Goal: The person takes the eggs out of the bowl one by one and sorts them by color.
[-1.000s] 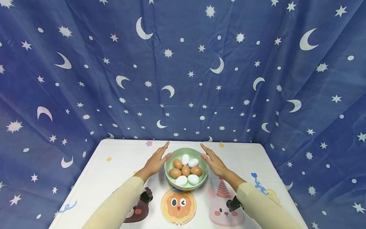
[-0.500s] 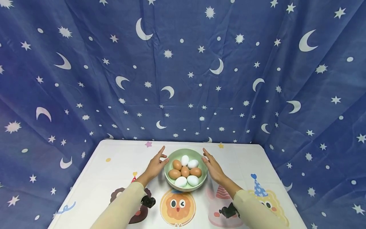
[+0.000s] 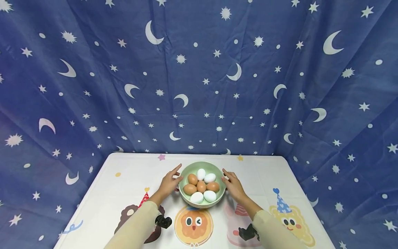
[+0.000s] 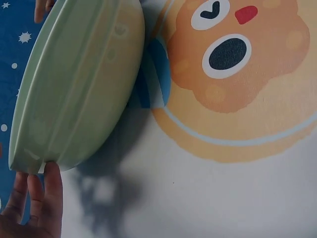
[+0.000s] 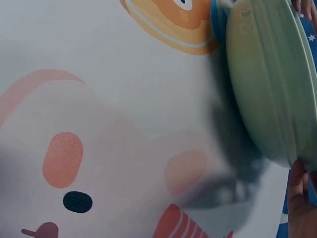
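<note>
Overall, blue starry cloth (image 3: 199, 65) hangs at twelve o'clock behind your white table (image 3: 255, 169), where the green bowl (image 3: 202, 165) sits. Your left hand (image 3: 168, 182) touches the bowl at nine o'clock and your right hand (image 3: 235, 188) at three, both with fingers loosely extended against its side, not clenched. Inside lie four brown eggs (image 3: 201, 186) and four white eggs (image 3: 209, 196).
</note>
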The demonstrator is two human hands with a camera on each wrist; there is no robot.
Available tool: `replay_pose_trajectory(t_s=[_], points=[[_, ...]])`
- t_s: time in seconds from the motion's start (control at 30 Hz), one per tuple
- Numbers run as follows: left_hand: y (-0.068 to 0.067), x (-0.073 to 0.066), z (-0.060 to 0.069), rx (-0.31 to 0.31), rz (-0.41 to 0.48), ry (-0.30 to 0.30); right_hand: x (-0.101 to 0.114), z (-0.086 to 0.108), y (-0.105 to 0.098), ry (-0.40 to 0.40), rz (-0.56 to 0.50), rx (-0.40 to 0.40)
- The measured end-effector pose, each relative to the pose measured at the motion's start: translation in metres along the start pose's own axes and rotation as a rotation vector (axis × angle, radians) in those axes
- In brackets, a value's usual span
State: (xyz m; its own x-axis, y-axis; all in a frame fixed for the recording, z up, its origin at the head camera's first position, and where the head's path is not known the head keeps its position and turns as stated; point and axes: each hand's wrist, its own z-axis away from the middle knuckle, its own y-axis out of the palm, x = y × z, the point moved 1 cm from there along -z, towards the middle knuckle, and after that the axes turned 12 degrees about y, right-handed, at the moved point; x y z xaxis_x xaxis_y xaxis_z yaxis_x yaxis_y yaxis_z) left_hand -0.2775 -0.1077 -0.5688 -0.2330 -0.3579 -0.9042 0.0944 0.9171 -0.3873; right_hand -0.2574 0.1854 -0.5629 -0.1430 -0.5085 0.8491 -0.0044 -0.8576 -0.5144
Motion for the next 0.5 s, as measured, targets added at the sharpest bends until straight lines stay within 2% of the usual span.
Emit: replay_pose_trajectory(t_s=[0.2,0.33,0.5], points=[[0.002,0.005,0.003,-0.031,0.108,-0.096,-0.004,0.003,0.002,0.069,-0.011,0.036],[0.003,0.006,0.006,-0.035,0.14,-0.133,-0.008,0.003,0.003,0.093,-0.056,0.049],[0.002,0.011,0.007,-0.032,0.189,-0.155,-0.014,0.001,0.004,0.132,-0.16,0.081]])
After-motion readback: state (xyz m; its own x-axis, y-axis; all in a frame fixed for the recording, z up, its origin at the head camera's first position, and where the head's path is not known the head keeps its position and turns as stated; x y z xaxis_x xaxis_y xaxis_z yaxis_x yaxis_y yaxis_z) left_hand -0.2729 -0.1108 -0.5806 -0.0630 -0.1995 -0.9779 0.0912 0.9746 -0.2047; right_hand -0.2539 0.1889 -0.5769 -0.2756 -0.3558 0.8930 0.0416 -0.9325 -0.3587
